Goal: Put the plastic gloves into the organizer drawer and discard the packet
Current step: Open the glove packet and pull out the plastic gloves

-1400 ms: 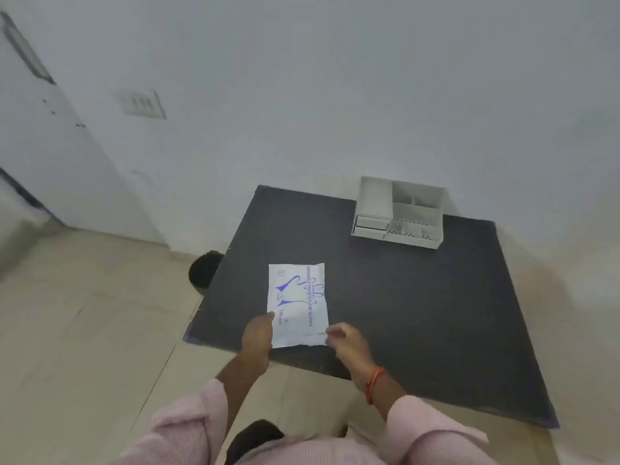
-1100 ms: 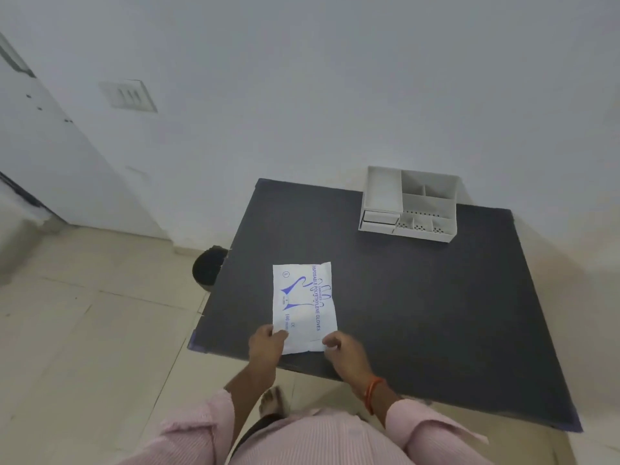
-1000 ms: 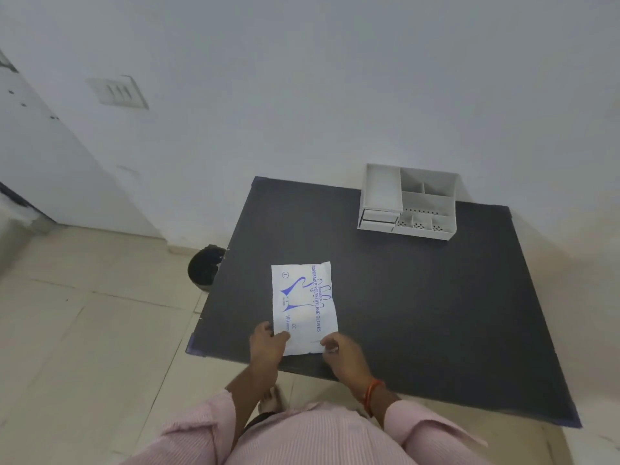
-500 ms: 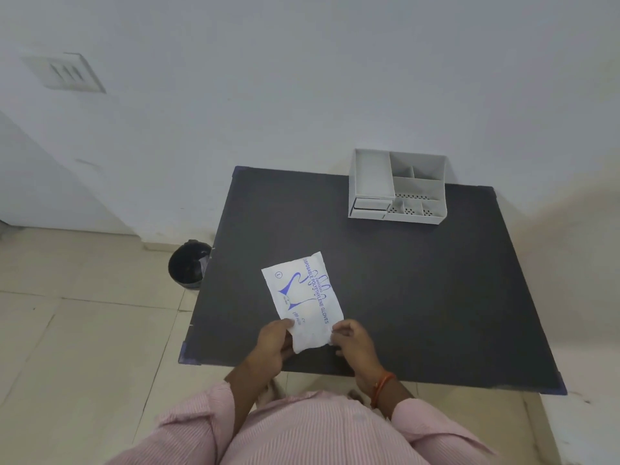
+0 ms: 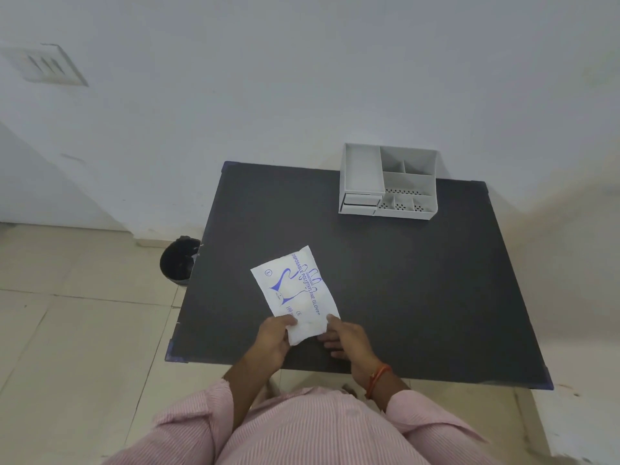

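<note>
We are at the opening step: the white plastic packet printed with blue glove outlines and lettering is held at its near end, tilted so its far end points away and to the left over the dark matte tabletop. Our left hand pinches the near left corner with thumb on top, and our right hand grips the near right edge, its other fingers spread low beside the packet. Both hands are closed on the packet; neither is free. We cannot tell whether the far end rests on the tabletop or is lifted just clear of it.

The packet looks sealed and full, so we judge that none of the gloves are out yet. The light grey plastic desk organizer with open compartments stands at the far edge of the tabletop against the wall, well apart from the packet. Its small drawer sits at the front lower left and looks only slightly out, if at all.

The next move, as we read it, is to tear or pull open the near end between the two hands, which calls for opposed pulls at the pinched corners without scattering the thin gloves. After that the drawer must be drawn out, the gloves folded small enough to fit, and the empty packet dropped in the round black bin on the floor just beside the left edge of the tabletop.
</note>
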